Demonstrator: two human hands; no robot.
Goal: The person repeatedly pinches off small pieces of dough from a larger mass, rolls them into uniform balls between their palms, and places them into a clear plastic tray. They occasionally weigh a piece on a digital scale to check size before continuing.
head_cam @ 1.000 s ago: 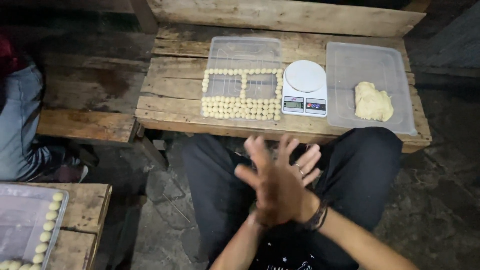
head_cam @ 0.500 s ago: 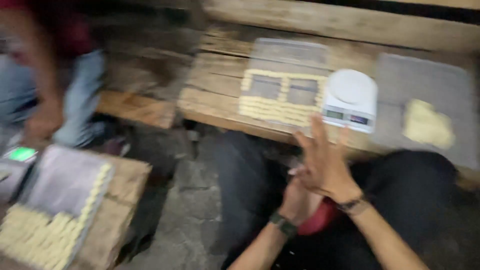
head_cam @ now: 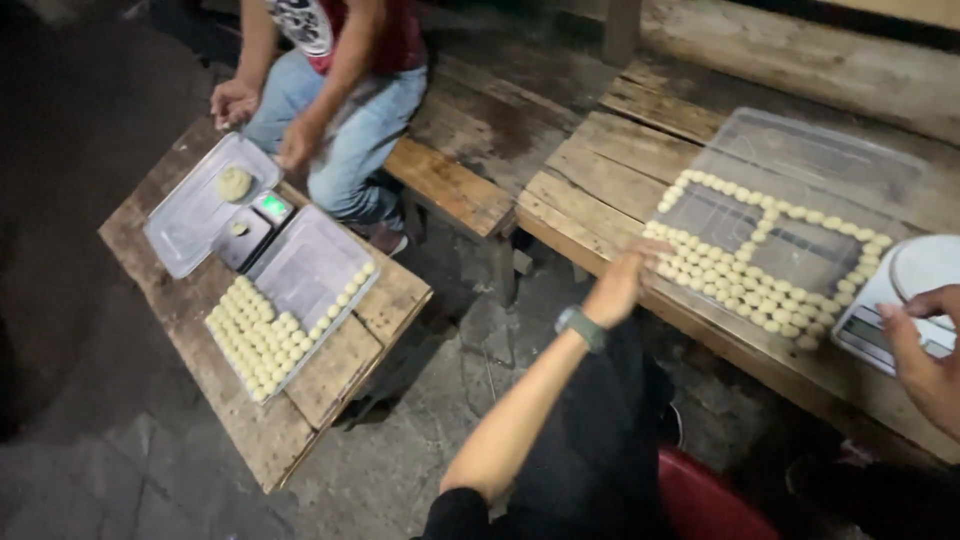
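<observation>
**Counts of items in view**

Two wooden tables: near table (head_cam: 640,190), far table (head_cam: 190,350). Three clear plastic trays: one (head_cam: 820,170) on the near table, two (head_cam: 300,262) (head_cam: 190,215) on the far one. Two digital scales (head_cam: 915,290) (head_cam: 255,225). One wooden bench (head_cam: 450,185). One dough lump (head_cam: 235,183). Two wearer's hands: left hand (head_cam: 620,285), right hand (head_cam: 925,360). Dough balls (head_cam: 740,275) too numerous to count.

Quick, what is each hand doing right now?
Left hand: empty, fingers at the near corner of the clear tray of dough balls.
Right hand: open, touching the white scale.
</observation>
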